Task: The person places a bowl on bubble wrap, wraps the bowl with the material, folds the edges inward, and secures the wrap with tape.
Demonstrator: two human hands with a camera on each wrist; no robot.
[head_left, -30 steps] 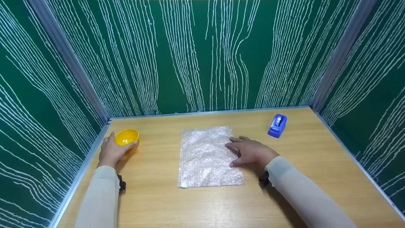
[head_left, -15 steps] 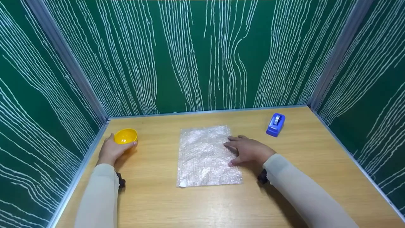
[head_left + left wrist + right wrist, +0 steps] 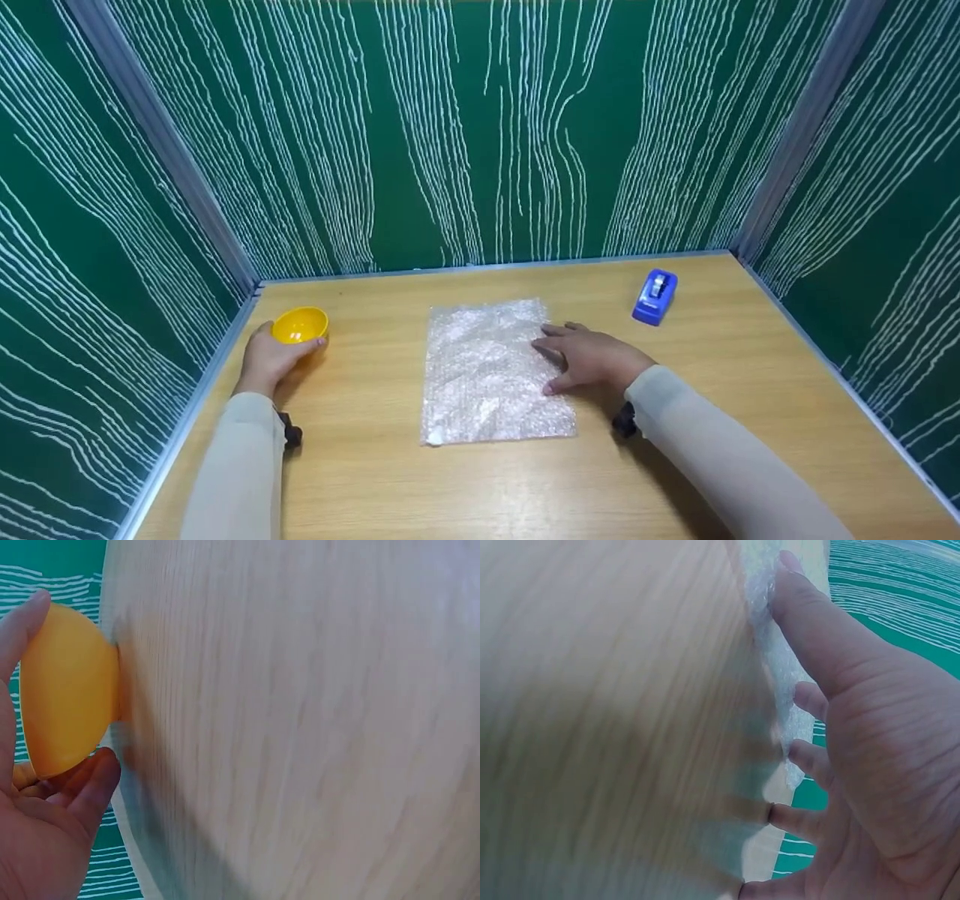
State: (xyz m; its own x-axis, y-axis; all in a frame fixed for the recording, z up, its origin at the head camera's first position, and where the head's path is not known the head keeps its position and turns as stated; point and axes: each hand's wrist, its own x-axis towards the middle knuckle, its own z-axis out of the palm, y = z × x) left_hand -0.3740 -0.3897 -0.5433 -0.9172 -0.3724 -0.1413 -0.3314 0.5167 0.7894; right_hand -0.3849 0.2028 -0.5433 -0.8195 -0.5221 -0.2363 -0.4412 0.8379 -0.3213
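A small yellow bowl (image 3: 301,325) stands upright on the table at the left. My left hand (image 3: 264,360) holds it from the near side, thumb at the right of the rim and fingers round the left. In the left wrist view, the bowl (image 3: 69,690) rests with its foot on the table between thumb and fingers. A flat sheet of clear bubble wrap (image 3: 484,375) lies mid-table. Spread over its right edge is my right hand (image 3: 592,356); the right wrist view has the thumb on the bubble wrap (image 3: 769,622) and some fingertips on the bare table.
A blue tape dispenser (image 3: 655,298) sits at the back right of the wooden table (image 3: 360,480). Green panels (image 3: 405,150) with white wavy lines wall in the back and both sides, joined by grey posts (image 3: 784,142).
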